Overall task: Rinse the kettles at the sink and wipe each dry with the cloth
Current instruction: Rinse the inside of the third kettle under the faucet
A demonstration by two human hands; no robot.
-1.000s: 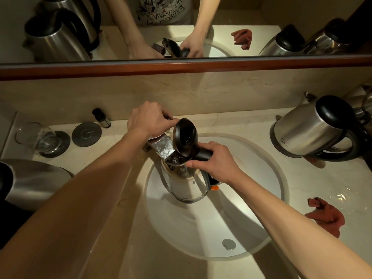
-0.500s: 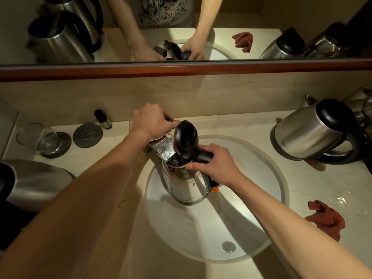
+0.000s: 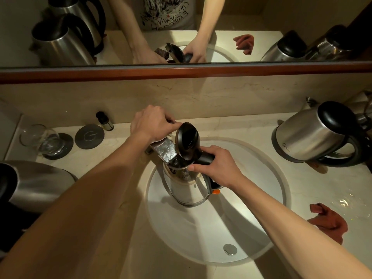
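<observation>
Right hand (image 3: 218,170) grips kettle (image 3: 186,190) handle under tap (image 3: 165,152); left hand (image 3: 152,123) fingers curled on tap lever. Risk: overfill, wet handle slips, kettle drops into sink (image 3: 267,170).

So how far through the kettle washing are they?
Early, it seems. In hand: the right hand grips the handle of an open kettle under the tap in the sink; the left hand is on the tap. The cloth lies unused. Left: wiping, plus the other kettle; whether it was rinsed can't be told.
</observation>
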